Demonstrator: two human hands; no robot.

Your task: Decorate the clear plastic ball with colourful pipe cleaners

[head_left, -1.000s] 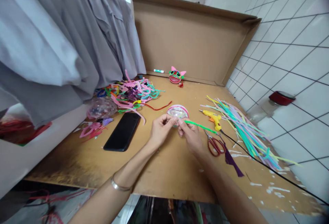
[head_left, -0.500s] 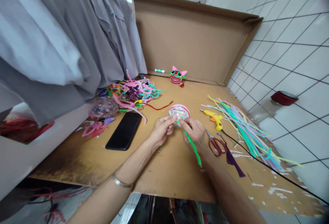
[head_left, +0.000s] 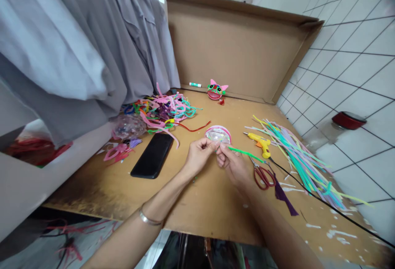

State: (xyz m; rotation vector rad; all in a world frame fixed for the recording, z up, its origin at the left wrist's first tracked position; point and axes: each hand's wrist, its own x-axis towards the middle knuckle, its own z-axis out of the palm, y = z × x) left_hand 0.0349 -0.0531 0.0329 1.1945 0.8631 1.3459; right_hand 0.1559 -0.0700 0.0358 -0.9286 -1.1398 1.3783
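My left hand point(head_left: 200, 155) and my right hand point(head_left: 232, 160) meet at the middle of the table, fingertips pinched close together. Between the fingers of my right hand runs a fuzzy green pipe cleaner point(head_left: 247, 153), its free length pointing right over the scissors. The thumb and forefinger of my left hand are pressed together near the strip's other end; what they grip is hidden. Just beyond my fingertips lies a round clear piece with a pink rim point(head_left: 218, 133).
A black phone point(head_left: 152, 156) and a heap of pipe cleaners point(head_left: 163, 110) lie left. At right are a yellow glue gun point(head_left: 261, 142), red-handled scissors point(head_left: 263, 177), a purple tassel point(head_left: 284, 197) and long pipe cleaners point(head_left: 300, 160). A small pink-eared face point(head_left: 215, 90) stands at the back.
The green pipe cleaner has swung from hanging down over my right wrist to pointing right. My right hand has turned, and the round piece is more exposed. The view has shifted slightly.
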